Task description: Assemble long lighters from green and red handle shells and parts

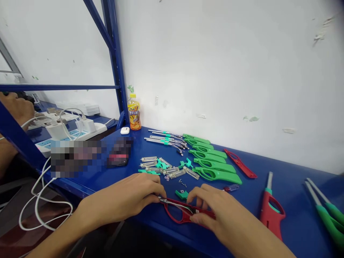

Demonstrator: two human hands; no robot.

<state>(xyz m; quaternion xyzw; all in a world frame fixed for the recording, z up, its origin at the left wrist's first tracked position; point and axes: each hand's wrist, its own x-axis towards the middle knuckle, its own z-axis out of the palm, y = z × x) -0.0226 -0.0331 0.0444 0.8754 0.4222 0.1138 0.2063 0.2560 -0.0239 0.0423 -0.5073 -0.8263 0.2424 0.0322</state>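
Note:
My left hand (146,193) is closed, thumb and fingers pinching the metal tube at the front end of a red lighter half-shell (175,215). My right hand (212,211) grips the shell's rear part, fingers on the far side and thumb on the near side. A white wire (180,204) runs along the open shell toward a black part by my right fingertips. Just beyond lie a green trigger (182,195) and some small screws (183,183). Clear fuel tanks (177,173) and more green triggers (162,165) are scattered behind.
Green lighter half-shells (217,175) lie in a row, with metal tubes and wires (161,141) behind. To the right are a red half-shell (239,164), a screwdriver (231,188), a red lighter (271,215) and green lighters (330,218). A drink bottle (134,114) stands by the blue post.

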